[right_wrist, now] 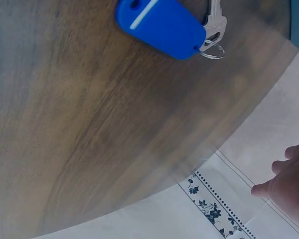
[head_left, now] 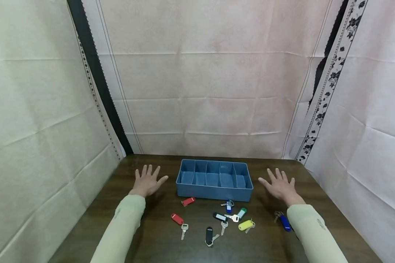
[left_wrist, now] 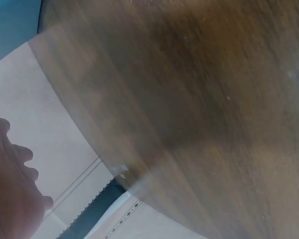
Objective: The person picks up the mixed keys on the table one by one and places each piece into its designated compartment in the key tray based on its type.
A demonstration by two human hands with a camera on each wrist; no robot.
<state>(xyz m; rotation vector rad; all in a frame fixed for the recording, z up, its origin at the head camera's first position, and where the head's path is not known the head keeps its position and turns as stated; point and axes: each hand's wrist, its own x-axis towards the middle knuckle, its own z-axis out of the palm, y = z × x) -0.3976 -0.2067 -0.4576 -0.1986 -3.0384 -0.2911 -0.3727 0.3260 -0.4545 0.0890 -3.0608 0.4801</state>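
Fingers on the left hand [head_left: 146,183] are spread wide apart, thumb angled toward the blue tray [head_left: 214,193], with that hand just off the tray's left side. Right hand [head_left: 279,187] is pretty much the mirror of it: fingers fanned apart, thumb toward the tray's right side. Can't tell if either palm touches the worktop [head_left: 164,244].

Tray sits toward the back of the worktop, five compartments in a row. In front of it is a loose scatter of keys on coloured tags. Over on the left, one red tag [head_left: 188,201] is right by the tray's front, and a second red tag [head_left: 177,219] lies nearer the person with a silver key [head_left: 184,230] beside it. Middle cluster: a small blue tag [head_left: 229,209] close to the tray, then a black tag [head_left: 220,217] and a green tag [head_left: 241,213] with a key between them. Yellow tag [head_left: 245,225] is just to the right, and another black tag [head_left: 209,233] is nearest the person.

Bigger-looking blue tag [head_left: 285,223] is off by itself beside the right sleeve [head_left: 316,228]; right wrist cam shows its ring [right_wrist: 212,50] and key up close. Pale cloth [head_left: 200,80] hangs behind everything.
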